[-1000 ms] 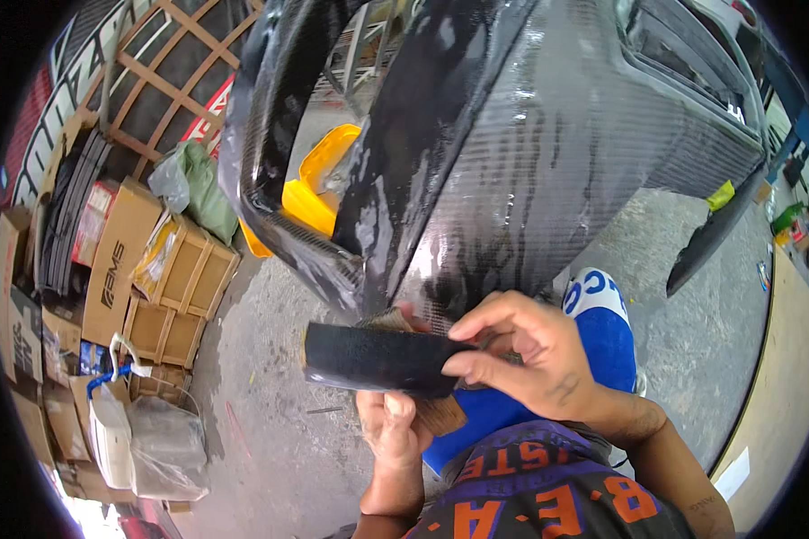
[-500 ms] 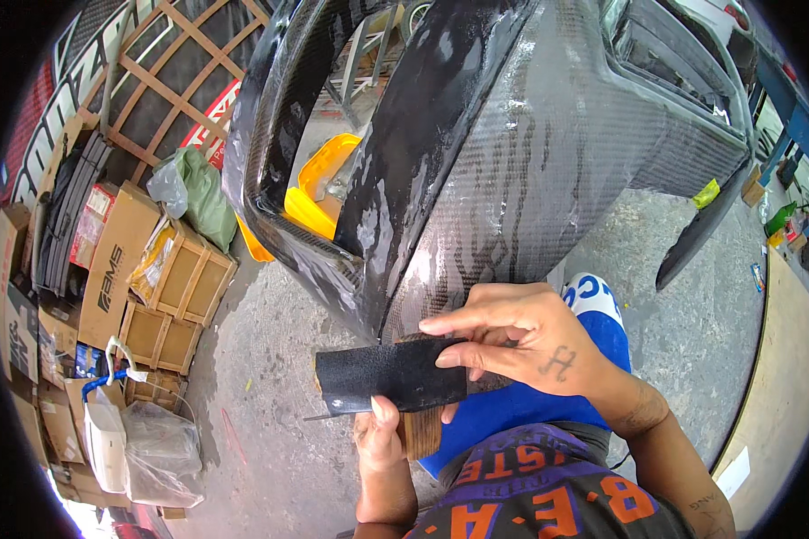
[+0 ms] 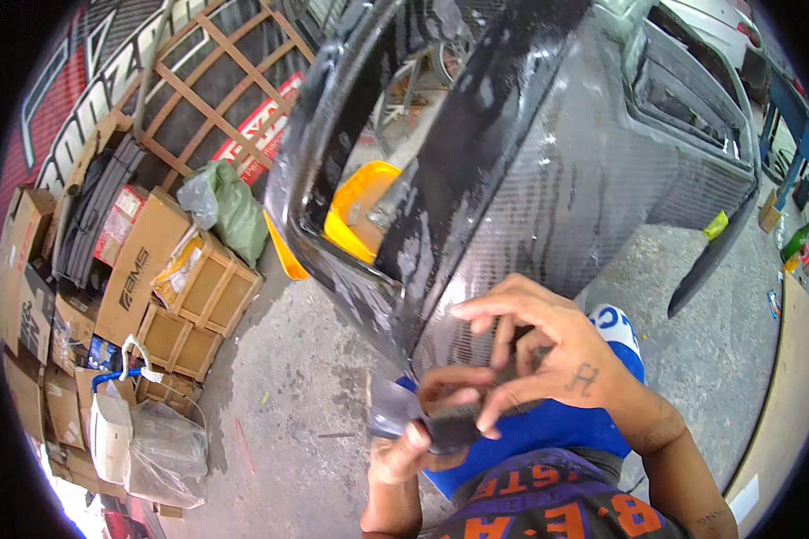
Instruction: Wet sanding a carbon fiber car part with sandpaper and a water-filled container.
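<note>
My left hand [image 3: 397, 458] is closed around a piece of black sandpaper [image 3: 454, 431], its thumb pressed on the near side. The sheet is smeared by motion, with a shinier, greyish end [image 3: 391, 404] sticking out to the left. Whether the brown wooden block is still behind it I cannot tell. My right hand [image 3: 557, 350] hovers just to the right, fingers bent and spread, thumb tip close to the sheet's right edge. Ahead of both hands stands a large carbon-fibre vehicle body part [image 3: 548, 189], its woven grey surface streaked with wet-looking and whitish patches.
Cardboard boxes [image 3: 135, 283], a wooden crate [image 3: 211, 287] and a clear plastic bag [image 3: 166, 449] are stacked at left. A yellow container [image 3: 355, 220] shows through the part's opening. A thin dark strip [image 3: 337, 436] lies on the concrete floor [image 3: 288, 377]. A board [image 3: 777, 377] lies at right.
The sandpaper, held flat between both hands before, is now tilted and blurred in my left hand. My right fingers have come off its top edge and spread. The view has shifted slightly.
</note>
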